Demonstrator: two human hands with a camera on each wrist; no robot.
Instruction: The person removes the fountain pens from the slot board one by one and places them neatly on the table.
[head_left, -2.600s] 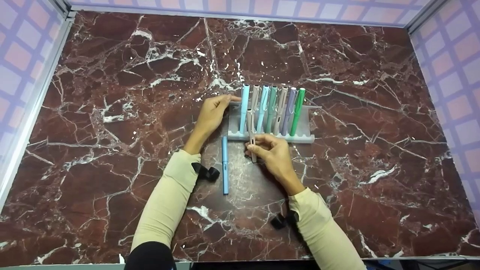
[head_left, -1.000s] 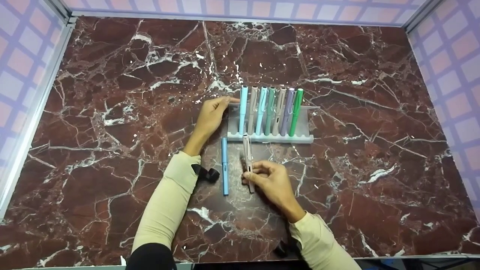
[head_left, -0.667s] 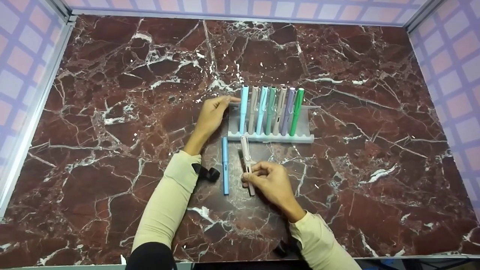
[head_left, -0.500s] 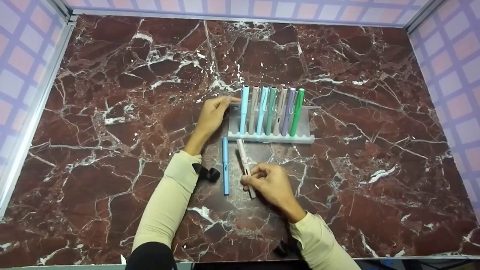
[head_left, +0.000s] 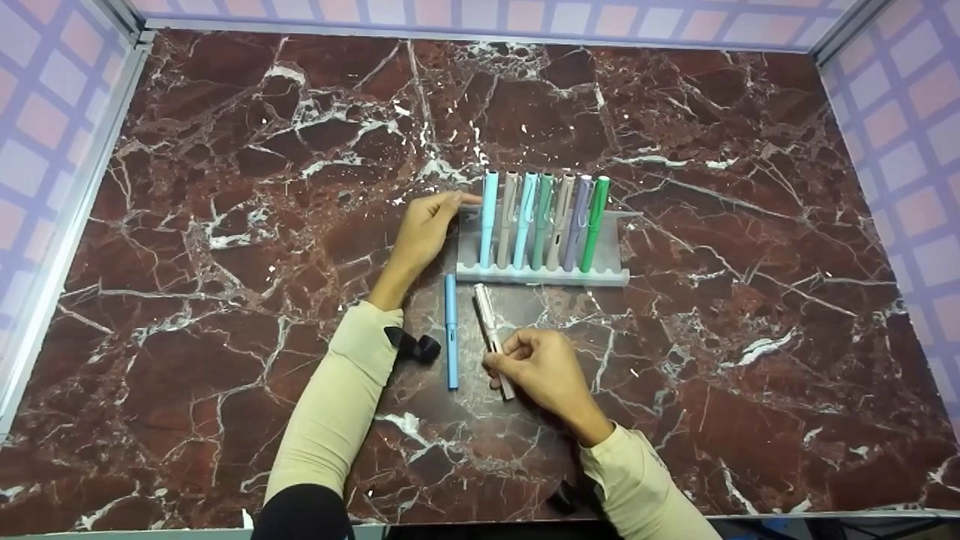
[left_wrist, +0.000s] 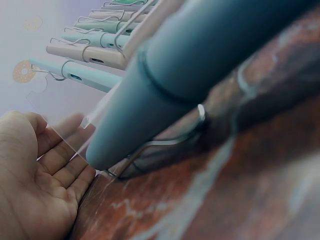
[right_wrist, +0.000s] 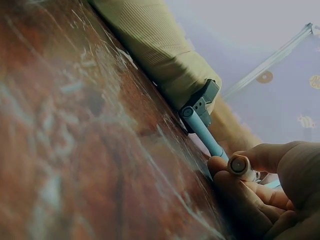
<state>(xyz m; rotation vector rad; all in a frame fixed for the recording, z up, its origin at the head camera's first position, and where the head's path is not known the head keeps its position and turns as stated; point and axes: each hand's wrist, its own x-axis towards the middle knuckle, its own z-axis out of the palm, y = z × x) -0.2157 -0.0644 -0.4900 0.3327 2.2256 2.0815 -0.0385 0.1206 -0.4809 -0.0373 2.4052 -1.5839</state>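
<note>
Pinched between thumb and fingers of my right hand (head_left: 544, 367) is a capped pinkish-beige pen (head_left: 484, 304) with a wire clip, low over the table, its cap end slanting away to the left. In the right wrist view the pen's round end (right_wrist: 239, 165) faces the camera. A blue pen (head_left: 451, 330) lies to its left on the table. My left hand (head_left: 424, 229) is at the left edge of a clear pen stand (head_left: 541, 278). In the left wrist view its fingers (left_wrist: 62, 167) extend behind the clear panel, touching or nearly touching it.
Several capped pens stand leaning in the stand's notches, from a light blue pen (head_left: 489, 221) at the left to a green pen (head_left: 595, 225) at the right. The stand's right notches hold none. Patterned walls (head_left: 900, 112) border the marbled table (head_left: 225, 337).
My right hand has drawn the pinkish-beige pen from in front of the stand toward me and lowered it, its cap end swinging left. The left hand and blue pen stay put.
</note>
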